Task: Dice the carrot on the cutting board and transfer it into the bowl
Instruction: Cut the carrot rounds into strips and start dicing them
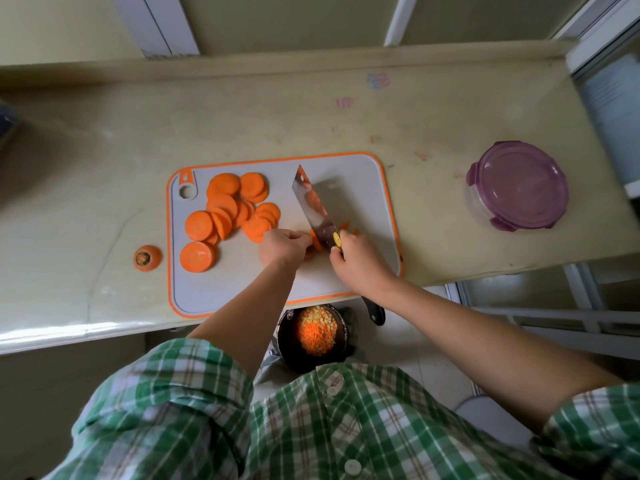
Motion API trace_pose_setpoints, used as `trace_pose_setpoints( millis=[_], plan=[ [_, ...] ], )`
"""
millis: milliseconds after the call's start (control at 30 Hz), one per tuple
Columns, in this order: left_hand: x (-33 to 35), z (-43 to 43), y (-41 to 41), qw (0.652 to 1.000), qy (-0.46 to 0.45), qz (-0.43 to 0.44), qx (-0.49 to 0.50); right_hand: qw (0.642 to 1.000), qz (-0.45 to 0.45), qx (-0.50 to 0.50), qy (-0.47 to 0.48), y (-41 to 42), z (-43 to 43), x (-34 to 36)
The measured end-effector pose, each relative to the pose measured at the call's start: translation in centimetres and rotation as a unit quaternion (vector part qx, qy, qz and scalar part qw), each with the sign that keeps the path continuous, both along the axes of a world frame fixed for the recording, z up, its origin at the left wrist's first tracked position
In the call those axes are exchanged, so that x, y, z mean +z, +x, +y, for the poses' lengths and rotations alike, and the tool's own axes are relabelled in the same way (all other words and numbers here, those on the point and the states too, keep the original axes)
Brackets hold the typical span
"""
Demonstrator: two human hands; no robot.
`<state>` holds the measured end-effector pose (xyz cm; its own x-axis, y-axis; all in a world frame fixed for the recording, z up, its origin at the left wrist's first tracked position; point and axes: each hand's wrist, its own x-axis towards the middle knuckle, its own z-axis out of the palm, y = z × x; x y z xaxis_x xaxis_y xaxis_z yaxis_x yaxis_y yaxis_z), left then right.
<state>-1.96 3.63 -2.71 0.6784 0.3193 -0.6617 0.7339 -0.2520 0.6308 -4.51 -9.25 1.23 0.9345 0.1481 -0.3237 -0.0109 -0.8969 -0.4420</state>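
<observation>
Your left hand (285, 245) grasps carrot slices (316, 242) on the cutting board (363, 188), fingers (302, 237) curled clear of the knife (313, 207); your right hand (360, 263) clenches its handle; the bowl (313, 332) sits under the bench (433, 220) edge for scraping.

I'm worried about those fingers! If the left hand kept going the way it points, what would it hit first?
Likely the knife, just beyond the carrot piece the left hand holds down; depth is unclear.

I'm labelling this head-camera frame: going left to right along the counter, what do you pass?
carrot stub → carrot rounds → left hand → cleaver → right hand → purple-lidded container
</observation>
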Motion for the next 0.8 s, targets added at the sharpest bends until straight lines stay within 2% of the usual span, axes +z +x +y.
trace_pose_setpoints(
  millis=[467, 800],
  plan=[
    [0.1, -0.8, 0.1, 0.999, 0.051, -0.005, 0.007, 0.999, 0.028, -0.021, 0.003, -0.8, 0.7, -0.5],
    [-0.2, -0.7, 0.2, 0.999, 0.046, -0.003, 0.011, 0.999, 0.030, -0.035, 0.018, -0.5, 1.5, -1.3]
  ],
)
